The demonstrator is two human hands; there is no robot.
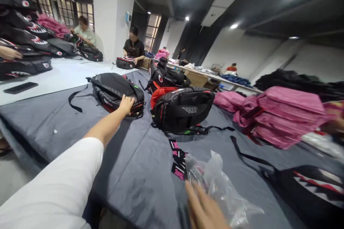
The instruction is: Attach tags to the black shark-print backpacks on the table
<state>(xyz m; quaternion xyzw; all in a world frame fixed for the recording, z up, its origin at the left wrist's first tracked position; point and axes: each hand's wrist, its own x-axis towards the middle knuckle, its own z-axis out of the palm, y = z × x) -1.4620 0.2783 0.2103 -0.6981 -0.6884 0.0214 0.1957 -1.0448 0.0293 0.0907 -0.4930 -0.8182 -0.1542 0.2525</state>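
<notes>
Head view: left hand (126, 105) on backpack (114, 86), right hand (204, 207) cropped; can't tell either grip.

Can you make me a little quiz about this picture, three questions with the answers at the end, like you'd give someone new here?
1. What is the person's left hand touching on the grey-covered table?
2. True or false: the clear plastic bag is nearer to the person's right hand than to the left one.
3. Fill the gap: the dark bag at the lower right shows a row of pointed ____.

Key:
1. A black backpack.
2. True.
3. Teeth.
</notes>
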